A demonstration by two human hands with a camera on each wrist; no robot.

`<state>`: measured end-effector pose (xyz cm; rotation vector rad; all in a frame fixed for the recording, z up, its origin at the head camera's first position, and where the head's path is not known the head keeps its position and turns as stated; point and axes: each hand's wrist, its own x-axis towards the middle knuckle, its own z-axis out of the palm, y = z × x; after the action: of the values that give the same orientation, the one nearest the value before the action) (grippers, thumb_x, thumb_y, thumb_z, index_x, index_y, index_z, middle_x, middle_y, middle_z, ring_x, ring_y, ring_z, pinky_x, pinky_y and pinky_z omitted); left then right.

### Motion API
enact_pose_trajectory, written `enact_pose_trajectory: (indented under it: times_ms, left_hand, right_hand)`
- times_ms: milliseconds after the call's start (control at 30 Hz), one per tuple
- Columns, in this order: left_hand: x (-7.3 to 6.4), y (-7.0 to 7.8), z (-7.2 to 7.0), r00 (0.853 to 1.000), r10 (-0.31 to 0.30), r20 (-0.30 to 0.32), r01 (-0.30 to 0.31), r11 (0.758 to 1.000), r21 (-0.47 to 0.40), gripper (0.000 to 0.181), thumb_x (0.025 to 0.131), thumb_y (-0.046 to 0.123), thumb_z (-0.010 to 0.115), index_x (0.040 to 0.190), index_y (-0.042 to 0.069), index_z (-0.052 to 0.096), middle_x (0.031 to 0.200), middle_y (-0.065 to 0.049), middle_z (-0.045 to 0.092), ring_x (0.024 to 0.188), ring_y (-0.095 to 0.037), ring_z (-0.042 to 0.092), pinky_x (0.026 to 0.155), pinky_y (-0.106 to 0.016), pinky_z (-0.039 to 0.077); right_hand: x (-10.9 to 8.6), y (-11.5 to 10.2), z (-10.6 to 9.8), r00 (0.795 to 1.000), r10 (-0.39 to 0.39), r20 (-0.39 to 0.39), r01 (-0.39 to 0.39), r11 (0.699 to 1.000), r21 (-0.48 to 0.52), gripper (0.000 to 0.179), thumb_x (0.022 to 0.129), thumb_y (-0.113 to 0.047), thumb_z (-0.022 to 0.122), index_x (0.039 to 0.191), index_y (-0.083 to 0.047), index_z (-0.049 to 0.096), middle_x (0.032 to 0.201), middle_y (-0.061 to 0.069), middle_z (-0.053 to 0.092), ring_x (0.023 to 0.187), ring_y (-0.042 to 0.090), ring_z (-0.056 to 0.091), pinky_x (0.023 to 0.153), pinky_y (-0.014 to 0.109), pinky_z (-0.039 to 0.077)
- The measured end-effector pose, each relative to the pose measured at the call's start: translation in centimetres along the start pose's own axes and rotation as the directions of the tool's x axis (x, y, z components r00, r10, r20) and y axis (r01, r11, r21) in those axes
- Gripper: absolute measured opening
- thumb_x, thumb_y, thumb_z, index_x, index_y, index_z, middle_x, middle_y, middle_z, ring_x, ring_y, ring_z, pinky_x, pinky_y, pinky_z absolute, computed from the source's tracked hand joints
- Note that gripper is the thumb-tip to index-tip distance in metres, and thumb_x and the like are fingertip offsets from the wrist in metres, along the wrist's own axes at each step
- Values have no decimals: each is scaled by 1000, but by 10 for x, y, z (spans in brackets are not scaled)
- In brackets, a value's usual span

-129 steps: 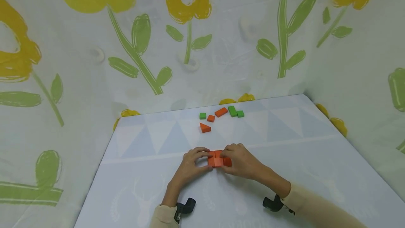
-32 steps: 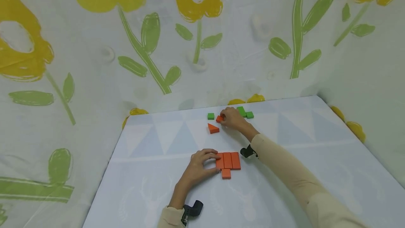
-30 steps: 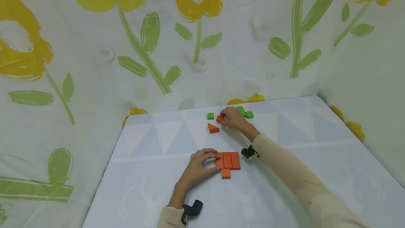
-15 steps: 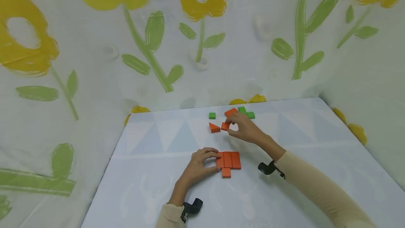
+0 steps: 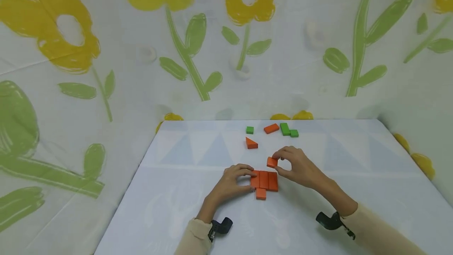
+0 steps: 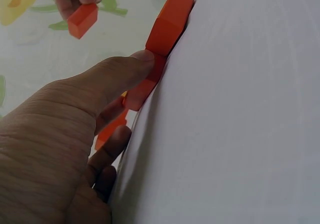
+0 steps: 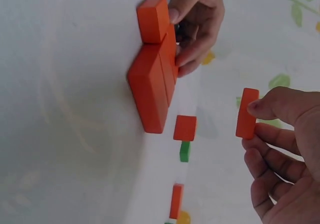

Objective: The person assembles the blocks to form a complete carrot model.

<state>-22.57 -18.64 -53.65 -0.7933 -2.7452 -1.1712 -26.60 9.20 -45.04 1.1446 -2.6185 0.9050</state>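
Observation:
Three oblong orange blocks lie side by side on the table as a row (image 5: 264, 179), with a small square orange block (image 5: 260, 194) against its near side. My left hand (image 5: 228, 184) holds the leftmost oblong block between thumb and fingers, at its near and far ends. In the left wrist view, the thumb (image 6: 117, 76) presses beside the seam with the small block. My right hand (image 5: 301, 168) pinches another small orange block (image 5: 272, 162) by thumb and fingertips. This block (image 7: 246, 114) is off the table, just beyond the row's far edge.
Toward the table's back lie a green cube (image 5: 249, 130), an orange triangular block (image 5: 251, 143), an oblong orange block (image 5: 271, 128), an oblong green block (image 5: 284, 129) and a small green block (image 5: 294, 133). A flowered cloth (image 5: 301, 74) stands behind the table.
My right hand has gone from the row to the back, picked up a small orange block there and brought it near the row's far side. The left hand stays at the row.

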Motion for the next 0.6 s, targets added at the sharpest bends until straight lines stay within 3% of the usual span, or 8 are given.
enact_pose_trajectory:
  times_ms: [267, 600]
  left_hand:
    - [-3, -1, 3, 999, -40, 19, 40, 999, -14, 38, 86, 39, 79, 122, 29, 70, 134, 15, 55, 128, -9, 47, 105, -46, 31]
    - [0, 2, -2, 1000, -20, 13, 20, 1000, 11, 39, 86, 38, 79, 123, 29, 70, 135, 14, 55, 129, -10, 47, 104, -46, 32]
  right_hand:
    - [-21, -8, 11, 999, 28, 44, -28, 1000, -8, 30, 82, -11, 81, 111, -14, 71, 106, -7, 64, 96, 13, 56, 85, 42, 50]
    - [-34, -20, 24, 997, 2, 74, 3, 998, -69, 32, 80, -18, 84, 109, -17, 72, 109, -7, 65, 102, 13, 57, 89, 44, 48]
